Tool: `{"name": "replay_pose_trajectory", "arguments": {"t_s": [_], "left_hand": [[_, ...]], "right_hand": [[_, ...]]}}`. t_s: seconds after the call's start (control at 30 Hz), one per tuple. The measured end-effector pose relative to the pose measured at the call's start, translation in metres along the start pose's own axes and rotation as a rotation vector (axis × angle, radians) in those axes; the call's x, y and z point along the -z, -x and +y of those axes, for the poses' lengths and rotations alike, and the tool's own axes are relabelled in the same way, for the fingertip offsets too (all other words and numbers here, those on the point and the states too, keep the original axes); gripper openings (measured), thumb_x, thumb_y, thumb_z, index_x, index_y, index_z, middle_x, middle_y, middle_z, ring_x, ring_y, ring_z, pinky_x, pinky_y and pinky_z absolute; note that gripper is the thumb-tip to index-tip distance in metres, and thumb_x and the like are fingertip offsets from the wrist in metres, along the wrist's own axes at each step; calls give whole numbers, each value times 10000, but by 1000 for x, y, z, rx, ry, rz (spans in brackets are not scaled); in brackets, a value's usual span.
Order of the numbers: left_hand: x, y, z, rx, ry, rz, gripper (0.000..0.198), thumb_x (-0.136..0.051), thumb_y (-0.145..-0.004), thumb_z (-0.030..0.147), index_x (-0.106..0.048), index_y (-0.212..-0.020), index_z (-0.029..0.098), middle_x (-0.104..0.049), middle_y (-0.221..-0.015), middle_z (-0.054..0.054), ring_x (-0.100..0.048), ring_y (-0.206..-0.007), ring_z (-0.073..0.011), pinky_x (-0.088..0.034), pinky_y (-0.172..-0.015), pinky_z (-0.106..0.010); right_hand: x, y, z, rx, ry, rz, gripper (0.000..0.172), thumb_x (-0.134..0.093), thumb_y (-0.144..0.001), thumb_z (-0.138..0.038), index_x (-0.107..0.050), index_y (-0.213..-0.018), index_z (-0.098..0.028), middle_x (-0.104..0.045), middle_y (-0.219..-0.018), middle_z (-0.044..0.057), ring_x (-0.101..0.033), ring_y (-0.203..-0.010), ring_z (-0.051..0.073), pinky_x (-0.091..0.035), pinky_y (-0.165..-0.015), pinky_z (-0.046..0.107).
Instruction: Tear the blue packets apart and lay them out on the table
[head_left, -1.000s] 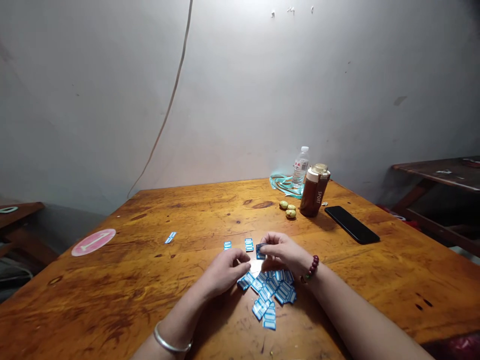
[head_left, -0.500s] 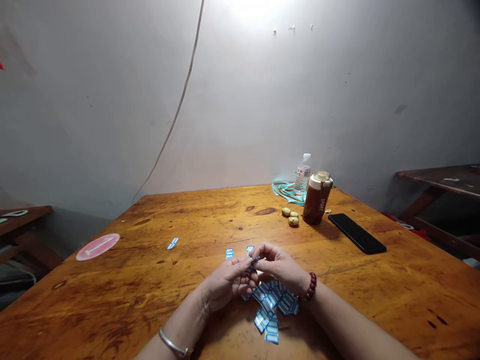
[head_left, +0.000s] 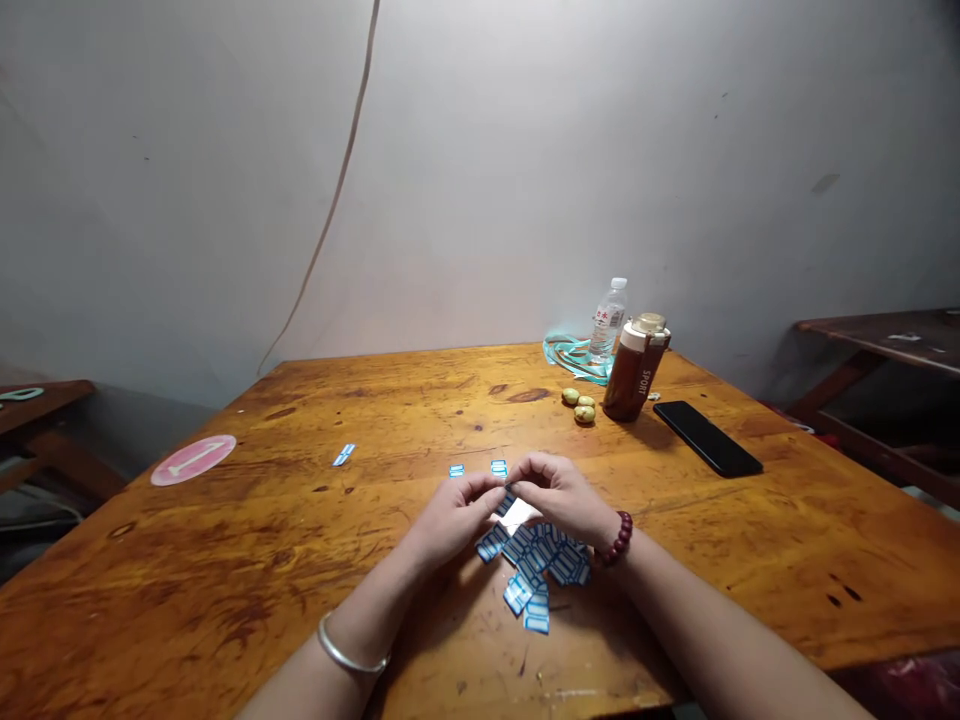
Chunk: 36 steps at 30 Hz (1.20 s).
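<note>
My left hand [head_left: 454, 522] and my right hand [head_left: 568, 502] meet at the fingertips above the table, both closed in a pinch. Between them is a small blue-and-white label [head_left: 505, 501], partly hidden by the fingers. Just below, a loose pile of similar blue-bordered labels [head_left: 536, 553] lies on the wood. Beyond my fingers rest two more labels, one near the right fingertips [head_left: 499, 467] and one to the left [head_left: 456, 470]. Another label piece [head_left: 343, 455] lies farther left on its own.
A brown sport bottle [head_left: 634, 375], a clear water bottle [head_left: 606, 325], teal ribbon [head_left: 559, 350] and several yellowish egg-shaped things [head_left: 583, 413] stand at the back right. A black phone [head_left: 706, 438] lies at right, a pink round disc [head_left: 193, 460] at left, on the wooden table [head_left: 262, 560].
My left hand has turned from palm-up to palm-down, and its fingertips now meet the right hand's at the label. The camera view has tipped slightly downward.
</note>
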<state>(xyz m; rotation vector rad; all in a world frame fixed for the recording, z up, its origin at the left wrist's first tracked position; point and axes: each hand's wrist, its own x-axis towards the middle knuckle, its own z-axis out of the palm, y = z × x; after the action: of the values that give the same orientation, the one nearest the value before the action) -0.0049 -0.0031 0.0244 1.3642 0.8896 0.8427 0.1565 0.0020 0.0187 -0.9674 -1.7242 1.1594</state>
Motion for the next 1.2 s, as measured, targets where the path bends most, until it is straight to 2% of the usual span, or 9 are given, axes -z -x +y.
{"name": "replay_pose_trajectory", "arguments": {"t_s": [0.1, 0.23, 0.4, 0.53, 0.7, 0.83, 0.97, 1.07, 1.2], "left_hand": [[2, -2, -2, -103, -188, 46, 217, -537, -717, 327, -623, -756, 132, -587, -698, -20, -504, -652, -124, -379, -611, -224], [8, -4, -5, -97, -262, 107, 197, -534, -708, 314, -602, -697, 130, -550, -623, 3, -468, -569, -97, -355, -537, -201], [15, -8, -5, -22, -176, 227, 220, -556, -676, 347, -584, -683, 129, -518, -565, 22, -425, -486, -73, -331, -474, -188], [15, -9, -7, 32, -94, 245, 242, -569, -657, 373, -579, -687, 132, -521, -563, 25, -412, -454, -61, -312, -447, -180], [14, -9, -9, 47, -59, 237, 250, -580, -656, 376, -575, -691, 128, -512, -561, 25, -407, -446, -53, -302, -432, -168], [13, -8, -11, 88, 52, 265, 276, -596, -640, 399, -563, -714, 136, -499, -548, 33, -387, -412, -41, -275, -395, -155], [7, -8, -13, 68, 81, 304, 261, -579, -666, 402, -546, -714, 147, -456, -488, 54, -369, -400, -40, -273, -390, -148], [1, -7, -12, 31, 105, 324, 252, -581, -673, 391, -543, -720, 146, -484, -529, 44, -410, -435, -45, -305, -409, -146], [-3, -6, -8, 47, 134, 318, 256, -597, -660, 385, -548, -729, 144, -528, -587, 26, -481, -493, -62, -373, -463, -167]], "right_hand": [[2, 0, 1, -30, 71, -25, 140, -465, -762, -249, -568, -803, -165, -553, -724, -3, -517, -644, 102, -411, -532, 201], [15, 3, -3, -36, 260, -89, 188, -487, -744, -276, -547, -891, -175, -536, -739, -2, -492, -627, 97, -394, -528, 198], [29, 11, -6, -38, 718, -401, 308, -646, -576, -339, -587, -840, -192, -555, -794, 13, -485, -691, 133, -358, -572, 218], [22, 11, -1, -80, 865, -478, 261, -652, -544, -320, -599, -763, -188, -573, -750, 8, -479, -653, 131, -307, -509, 205], [25, 5, 3, -230, 587, -453, 116, -597, -605, -260, -580, -658, -158, -538, -580, -27, -436, -514, 80, -293, -455, 179], [28, 1, -1, -267, 181, -275, 153, -581, -643, -289, -553, -634, -139, -503, -549, -36, -408, -476, 60, -306, -440, 171], [13, -1, -5, -255, -186, -90, 182, -572, -664, -317, -528, -636, -142, -471, -544, -42, -400, -450, 53, -332, -424, 174], [-2, -2, -3, -221, -315, 19, 174, -573, -668, -313, -506, -666, -152, -475, -545, -47, -428, -440, 56, -338, -406, 172], [-13, -3, 3, -219, -301, 133, 156, -543, -696, -293, -463, -682, -160, -477, -494, -56, -437, -409, 58, -331, -385, 163]]}}
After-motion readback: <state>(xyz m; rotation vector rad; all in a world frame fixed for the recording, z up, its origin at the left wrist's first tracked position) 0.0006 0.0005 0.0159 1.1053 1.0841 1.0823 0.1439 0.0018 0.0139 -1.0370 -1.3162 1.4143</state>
